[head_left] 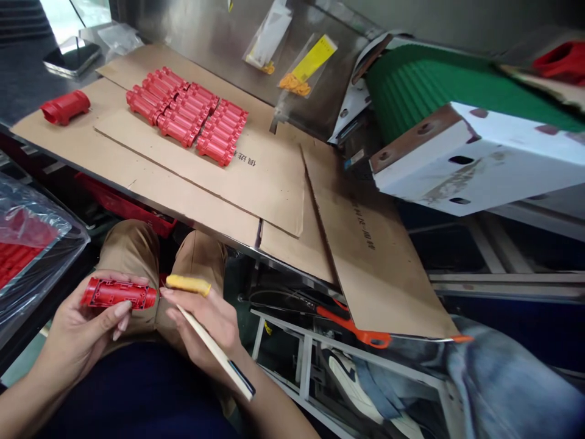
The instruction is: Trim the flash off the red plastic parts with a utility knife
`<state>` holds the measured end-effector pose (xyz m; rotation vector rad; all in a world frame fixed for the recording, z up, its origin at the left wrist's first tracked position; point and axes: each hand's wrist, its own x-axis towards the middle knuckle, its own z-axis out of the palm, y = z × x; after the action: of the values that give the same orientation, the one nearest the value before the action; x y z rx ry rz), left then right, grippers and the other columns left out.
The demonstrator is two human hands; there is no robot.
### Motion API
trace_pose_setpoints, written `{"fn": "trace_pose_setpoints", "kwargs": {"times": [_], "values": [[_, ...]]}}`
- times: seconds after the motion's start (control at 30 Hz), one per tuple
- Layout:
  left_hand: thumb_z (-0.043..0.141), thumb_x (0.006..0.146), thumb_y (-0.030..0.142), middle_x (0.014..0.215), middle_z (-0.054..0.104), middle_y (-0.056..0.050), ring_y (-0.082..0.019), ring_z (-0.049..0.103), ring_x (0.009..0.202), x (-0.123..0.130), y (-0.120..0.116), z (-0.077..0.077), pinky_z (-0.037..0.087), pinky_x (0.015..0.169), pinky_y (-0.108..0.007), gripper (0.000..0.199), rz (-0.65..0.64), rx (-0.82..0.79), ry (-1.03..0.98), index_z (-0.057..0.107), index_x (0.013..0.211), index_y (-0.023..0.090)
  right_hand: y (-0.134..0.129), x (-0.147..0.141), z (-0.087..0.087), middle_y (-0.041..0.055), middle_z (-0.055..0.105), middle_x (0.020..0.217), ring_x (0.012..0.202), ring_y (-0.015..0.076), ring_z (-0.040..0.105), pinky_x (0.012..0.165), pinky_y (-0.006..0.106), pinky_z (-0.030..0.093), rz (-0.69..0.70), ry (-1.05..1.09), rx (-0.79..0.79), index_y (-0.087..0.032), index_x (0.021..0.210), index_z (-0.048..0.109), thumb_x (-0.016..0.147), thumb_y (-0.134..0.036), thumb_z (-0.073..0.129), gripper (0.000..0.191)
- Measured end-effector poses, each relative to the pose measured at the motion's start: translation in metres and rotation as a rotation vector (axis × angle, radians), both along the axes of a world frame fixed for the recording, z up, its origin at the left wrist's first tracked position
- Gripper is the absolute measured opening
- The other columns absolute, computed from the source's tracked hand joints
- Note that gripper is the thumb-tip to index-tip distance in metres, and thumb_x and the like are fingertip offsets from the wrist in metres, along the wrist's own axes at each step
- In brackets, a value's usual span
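Observation:
Over my lap, my left hand [94, 323] grips a red plastic housing [119, 294], with its thumb across the lower edge. The housing is hollow, and a dark line runs around its inner recess. Close to its right end is my right hand [208, 320], its fingers closed around a slim pale wooden stick [212, 347] with a dark band near the rear end. A yellow finger cot [188, 284] covers one finger of that hand. Whatever tip the stick has cannot be made out.
Rows of red housings [187, 113] lie on cardboard [274, 189] on the bench, with a single housing [66, 108] at left. A phone [72, 56] lies behind. Bags of yellow pieces [308, 64] lie farther back. At right are a white metal machine part [484, 158] and another person's leg [507, 372].

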<state>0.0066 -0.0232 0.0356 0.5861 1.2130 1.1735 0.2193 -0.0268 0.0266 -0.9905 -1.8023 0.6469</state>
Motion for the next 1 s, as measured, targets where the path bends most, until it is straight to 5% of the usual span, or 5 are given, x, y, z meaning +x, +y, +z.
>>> {"fn": "trace_pose_setpoints", "kwargs": {"times": [0.13,0.43,0.83,0.9,1.0], "values": [[0.106,0.074,0.033,0.114,0.088,-0.013,-0.007,0.061,0.054,-0.001,0.002,-0.002,0.051,0.05,-0.017,0.035,-0.036,-0.042,-0.06,0.086,0.1,0.02,-0.001,-0.002,-0.004,0.0132,0.087,0.12,0.113,0.0214,0.085,0.097,0.03,0.073,0.048,0.086,0.154,-0.014,0.135,0.076,0.112,-0.014,0.069,0.025],[0.107,0.072,0.036,0.108,0.088,-0.007,-0.005,0.061,0.054,0.004,-0.001,0.005,0.05,0.05,-0.014,0.035,-0.015,-0.041,-0.05,0.088,0.098,0.023,0.003,-0.011,-0.019,0.0128,0.087,0.119,0.106,0.0225,0.085,0.093,0.036,0.074,0.032,0.165,0.224,-0.016,0.142,0.076,0.109,-0.01,0.071,0.034],[0.107,0.072,0.033,0.109,0.088,-0.007,-0.008,0.066,0.055,0.004,-0.003,0.001,0.055,0.052,-0.017,0.035,0.028,0.019,-0.037,0.084,0.097,0.023,-0.004,-0.01,-0.011,0.0124,0.086,0.115,0.11,0.0242,0.085,0.095,0.037,0.073,0.017,0.143,0.035,-0.018,0.128,0.074,0.11,-0.014,0.069,0.019],[0.106,0.074,0.033,0.103,0.087,-0.006,-0.008,0.066,0.054,0.002,-0.002,-0.003,0.055,0.051,-0.018,0.033,-0.001,0.033,-0.021,0.085,0.098,0.023,-0.001,-0.005,-0.014,0.0099,0.087,0.109,0.109,0.0228,0.085,0.097,0.036,0.072,0.08,0.119,-0.013,-0.017,0.128,0.071,0.112,-0.017,0.067,0.017],[0.104,0.076,0.037,0.078,0.078,-0.001,-0.009,0.062,0.046,0.0,0.002,-0.007,0.05,0.041,-0.017,0.032,-0.058,0.042,-0.022,0.085,0.097,0.022,0.006,0.003,-0.015,0.0139,0.085,0.11,0.105,0.0242,0.083,0.095,0.038,0.072,0.165,-0.058,0.117,-0.014,0.131,0.068,0.111,-0.014,0.067,0.02]]}}
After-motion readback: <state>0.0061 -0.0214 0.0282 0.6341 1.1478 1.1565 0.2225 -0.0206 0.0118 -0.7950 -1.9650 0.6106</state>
